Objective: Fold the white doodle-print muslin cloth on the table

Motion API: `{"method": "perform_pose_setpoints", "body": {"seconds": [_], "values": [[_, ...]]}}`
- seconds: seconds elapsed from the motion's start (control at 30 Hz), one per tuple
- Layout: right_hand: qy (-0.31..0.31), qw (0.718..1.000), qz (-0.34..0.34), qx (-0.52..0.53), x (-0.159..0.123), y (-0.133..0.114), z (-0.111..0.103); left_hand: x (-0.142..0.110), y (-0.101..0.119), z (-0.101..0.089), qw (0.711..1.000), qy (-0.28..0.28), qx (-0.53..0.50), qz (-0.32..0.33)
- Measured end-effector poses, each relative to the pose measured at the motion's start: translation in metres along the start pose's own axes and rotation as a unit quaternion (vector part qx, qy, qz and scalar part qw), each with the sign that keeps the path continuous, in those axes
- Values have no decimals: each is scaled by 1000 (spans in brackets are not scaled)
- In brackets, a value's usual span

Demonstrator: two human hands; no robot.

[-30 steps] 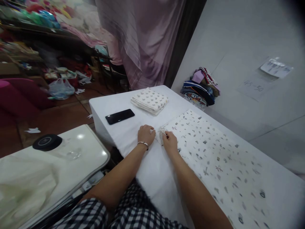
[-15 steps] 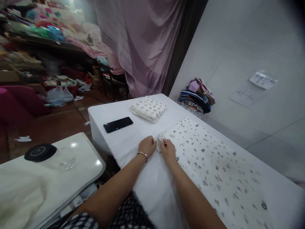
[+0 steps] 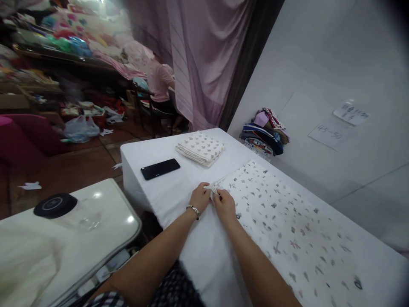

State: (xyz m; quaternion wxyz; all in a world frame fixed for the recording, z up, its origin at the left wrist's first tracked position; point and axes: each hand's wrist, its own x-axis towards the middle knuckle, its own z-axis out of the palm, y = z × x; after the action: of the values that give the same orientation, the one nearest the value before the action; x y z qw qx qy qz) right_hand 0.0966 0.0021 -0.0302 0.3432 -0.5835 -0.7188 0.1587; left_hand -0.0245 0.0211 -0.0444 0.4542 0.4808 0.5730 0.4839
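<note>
A white cloth printed with small grey figures (image 3: 287, 217) lies spread over the right part of the table. At its near left corner, my left hand (image 3: 200, 197) and my right hand (image 3: 224, 205) are close together, fingers closed on the gathered fabric edge. The bunched corner shows between the two hands; the fingertips are partly hidden. A bracelet (image 3: 193, 209) circles my left wrist. Beyond the hands sits a folded patterned cloth (image 3: 201, 148), and left of it a black phone (image 3: 160, 169) lies flat.
The table (image 3: 137, 149) has a white cover and stands along a white wall (image 3: 319, 64). A stack of folded clothes (image 3: 263, 132) is beyond its far edge. At left is a white stand (image 3: 108, 200) bearing a black round object (image 3: 55, 205). A seated person (image 3: 158, 81) is behind the curtain (image 3: 204, 55).
Both hands still grip the cloth corner, and the fabric between them is bunched differently. The curtain has shifted, revealing more of the seated person. The view has moved slightly.
</note>
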Motion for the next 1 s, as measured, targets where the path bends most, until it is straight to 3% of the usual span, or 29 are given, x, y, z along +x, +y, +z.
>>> {"method": "perform_pose_setpoints", "body": {"seconds": [0.3, 0.73, 1.0], "values": [[1, 1000, -10, -8, -1, -1, 4, -6, 7, -2, 1000, -5, 1, 2], [-37, 993, -18, -107, -3, -9, 5, -2, -6, -2, 998, -7, 33, 47], [-28, 998, -16, -48, -4, -11, 1, -4, -3, -2, 998, -20, 30, 48]]}}
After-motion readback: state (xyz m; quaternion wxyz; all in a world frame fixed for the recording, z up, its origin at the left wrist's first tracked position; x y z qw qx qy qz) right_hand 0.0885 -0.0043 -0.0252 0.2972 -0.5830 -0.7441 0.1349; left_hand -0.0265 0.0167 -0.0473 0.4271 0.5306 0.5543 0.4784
